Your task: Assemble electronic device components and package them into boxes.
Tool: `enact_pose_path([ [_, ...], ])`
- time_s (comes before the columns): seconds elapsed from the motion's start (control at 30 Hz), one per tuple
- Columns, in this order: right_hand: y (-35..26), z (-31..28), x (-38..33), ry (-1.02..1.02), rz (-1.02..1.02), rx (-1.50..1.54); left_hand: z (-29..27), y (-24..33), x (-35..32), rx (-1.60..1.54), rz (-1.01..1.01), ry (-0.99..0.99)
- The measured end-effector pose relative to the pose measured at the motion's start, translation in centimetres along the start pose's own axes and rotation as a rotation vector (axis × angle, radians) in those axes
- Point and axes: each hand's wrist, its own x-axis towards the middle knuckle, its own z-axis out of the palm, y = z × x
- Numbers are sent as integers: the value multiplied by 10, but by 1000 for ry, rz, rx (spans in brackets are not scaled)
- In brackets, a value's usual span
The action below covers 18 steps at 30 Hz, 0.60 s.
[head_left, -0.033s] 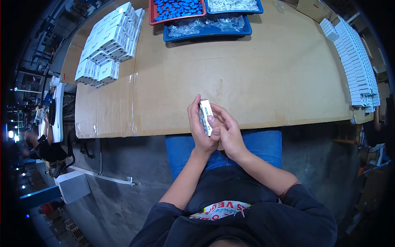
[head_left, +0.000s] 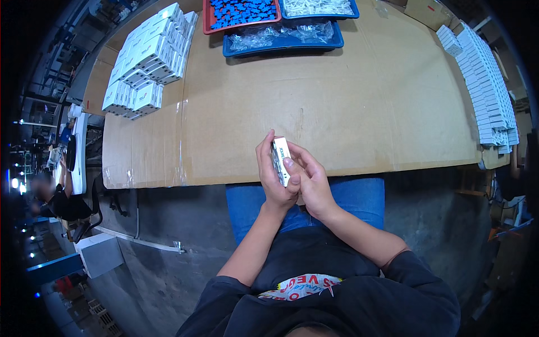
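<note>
The left hand (head_left: 273,174) and the right hand (head_left: 310,181) are both gripping a small white cardboard box (head_left: 281,159), standing it long-way up between them, over the near edge of the brown cardboard-covered tabletop (head_left: 337,112). Stacks of white boxes (head_left: 147,62) are lying far off, up and left.

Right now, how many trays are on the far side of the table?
3. A red tray of blue parts sits far left, a blue tray of clear bags before it, and another blue tray right. More may be hidden beyond the edge.
</note>
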Motion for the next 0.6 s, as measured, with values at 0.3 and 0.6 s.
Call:
enact_pose_path([
  [0.3, 16, -5, -7, -51, -224, -287, 4, -6, -5, -131, 8, 115],
  [0.6, 7, -6, -10, -59, -255, -388, 3, -5, -8, -269, -93, 52],
])
